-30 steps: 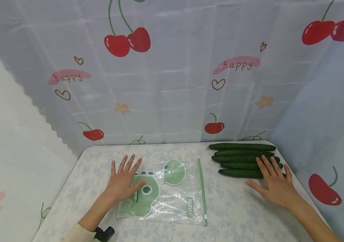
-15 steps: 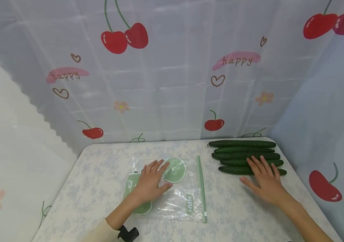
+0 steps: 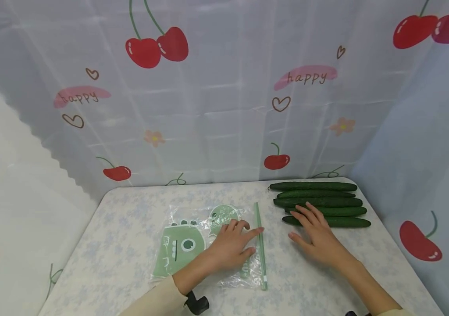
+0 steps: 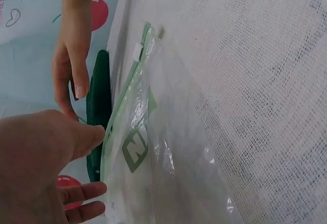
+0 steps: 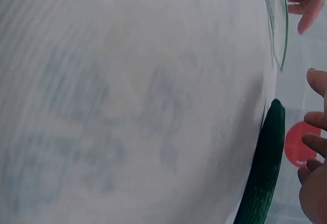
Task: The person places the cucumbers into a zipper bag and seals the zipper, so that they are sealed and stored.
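Observation:
A clear zip bag (image 3: 230, 281) printed with green cartoon shapes lies flat on the table, its green zip strip (image 3: 261, 259) on the right side. Over the bag's right part is my left hand (image 3: 230, 248), forefinger stretched to the strip and thumb apart from it. In the left wrist view, the thumb and fingers are beside the strip (image 4: 120, 98), not visibly pinching it. Several dark green cucumbers (image 3: 319, 202) lie side by side at the back right. My right hand (image 3: 321, 243) is spread at the nearest cucumber (image 5: 263, 173); whether it touches is unclear.
The table (image 3: 118, 245) has a pale, blue-patterned cover. A cherry-printed curtain (image 3: 216, 109) hangs behind it and continues along the right. A white slider (image 4: 138, 51) sits near one end of the zip strip.
My left hand has moved right across the bag to its zip strip. My right hand has shifted left along the cucumbers, which stay in place.

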Demonstrator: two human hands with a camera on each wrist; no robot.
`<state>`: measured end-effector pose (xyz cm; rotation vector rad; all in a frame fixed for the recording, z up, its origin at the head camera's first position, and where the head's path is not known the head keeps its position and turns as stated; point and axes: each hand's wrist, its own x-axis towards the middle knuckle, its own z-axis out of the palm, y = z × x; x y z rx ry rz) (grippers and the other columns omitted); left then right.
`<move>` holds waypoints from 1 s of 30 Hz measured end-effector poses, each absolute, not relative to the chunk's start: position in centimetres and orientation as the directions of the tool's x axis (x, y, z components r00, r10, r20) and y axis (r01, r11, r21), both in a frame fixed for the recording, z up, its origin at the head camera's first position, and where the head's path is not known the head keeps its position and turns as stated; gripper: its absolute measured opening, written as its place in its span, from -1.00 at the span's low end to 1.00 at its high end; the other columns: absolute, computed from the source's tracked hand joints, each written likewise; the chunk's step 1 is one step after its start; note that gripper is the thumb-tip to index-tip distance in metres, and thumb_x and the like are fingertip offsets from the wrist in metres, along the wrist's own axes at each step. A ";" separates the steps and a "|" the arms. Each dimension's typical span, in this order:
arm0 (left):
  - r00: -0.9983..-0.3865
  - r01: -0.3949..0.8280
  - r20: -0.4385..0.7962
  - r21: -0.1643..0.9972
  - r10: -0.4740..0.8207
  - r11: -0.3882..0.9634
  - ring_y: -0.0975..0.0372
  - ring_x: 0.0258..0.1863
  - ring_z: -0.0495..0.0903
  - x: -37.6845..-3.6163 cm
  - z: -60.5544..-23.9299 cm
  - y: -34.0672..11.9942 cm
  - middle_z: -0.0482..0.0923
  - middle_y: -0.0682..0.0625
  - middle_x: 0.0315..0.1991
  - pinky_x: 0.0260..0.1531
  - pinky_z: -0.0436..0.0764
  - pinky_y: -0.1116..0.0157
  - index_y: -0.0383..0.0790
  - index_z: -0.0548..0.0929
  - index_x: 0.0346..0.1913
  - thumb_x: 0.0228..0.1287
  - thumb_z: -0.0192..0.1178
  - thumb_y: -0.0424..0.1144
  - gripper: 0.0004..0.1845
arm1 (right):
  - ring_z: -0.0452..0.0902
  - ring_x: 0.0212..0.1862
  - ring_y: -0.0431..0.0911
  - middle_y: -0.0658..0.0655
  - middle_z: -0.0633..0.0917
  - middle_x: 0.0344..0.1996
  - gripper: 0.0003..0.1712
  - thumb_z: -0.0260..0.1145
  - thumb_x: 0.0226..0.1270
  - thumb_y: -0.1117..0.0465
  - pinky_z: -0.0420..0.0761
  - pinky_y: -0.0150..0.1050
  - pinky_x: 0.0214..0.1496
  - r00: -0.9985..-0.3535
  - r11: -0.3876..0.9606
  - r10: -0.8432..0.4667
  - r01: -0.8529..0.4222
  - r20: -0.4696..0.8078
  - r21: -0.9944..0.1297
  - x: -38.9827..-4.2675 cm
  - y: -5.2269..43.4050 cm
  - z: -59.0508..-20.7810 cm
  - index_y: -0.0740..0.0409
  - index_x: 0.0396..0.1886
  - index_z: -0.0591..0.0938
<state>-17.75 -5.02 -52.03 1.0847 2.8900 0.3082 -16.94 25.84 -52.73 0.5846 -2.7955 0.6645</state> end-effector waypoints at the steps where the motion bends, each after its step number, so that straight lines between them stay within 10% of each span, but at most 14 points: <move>1: -0.745 0.659 0.030 0.186 0.666 0.729 0.20 0.09 0.28 -17.7 -52.1 -4.9 0.34 0.08 0.24 0.10 0.42 0.05 0.49 0.11 0.49 0.45 0.04 0.14 -0.38 | -0.08 0.56 0.23 0.17 0.29 0.48 -0.26 0.32 0.32 -0.14 0.19 0.38 0.37 -0.894 0.813 -0.340 -0.436 0.292 -0.387 -17.0 25.5 -52.8 -0.05 0.43 0.38; 21: -0.755 0.640 0.040 0.255 0.654 0.724 0.21 0.32 0.31 -17.4 -52.5 -5.2 0.42 0.16 0.37 0.27 0.38 0.00 0.10 0.40 0.41 0.54 -0.07 -0.10 -0.56 | 0.45 0.16 -0.12 -0.04 0.63 0.14 -0.39 0.36 0.31 -0.06 0.55 0.02 0.17 -0.872 0.740 -0.455 -0.482 0.179 -0.469 -17.6 20.1 -53.4 -0.02 0.32 0.51; 30: -0.761 0.619 0.028 0.329 0.648 0.713 0.21 0.34 0.30 -17.1 -51.6 -5.9 0.42 0.14 0.37 0.29 0.37 -0.04 0.08 0.42 0.40 0.53 -0.05 -0.07 -0.56 | 0.27 0.04 -0.19 -0.07 0.50 0.05 -0.18 0.41 0.18 -0.22 0.53 -0.06 0.10 -0.880 0.769 -0.467 -0.453 0.087 -0.451 -17.7 18.3 -53.7 -0.02 0.39 0.47</move>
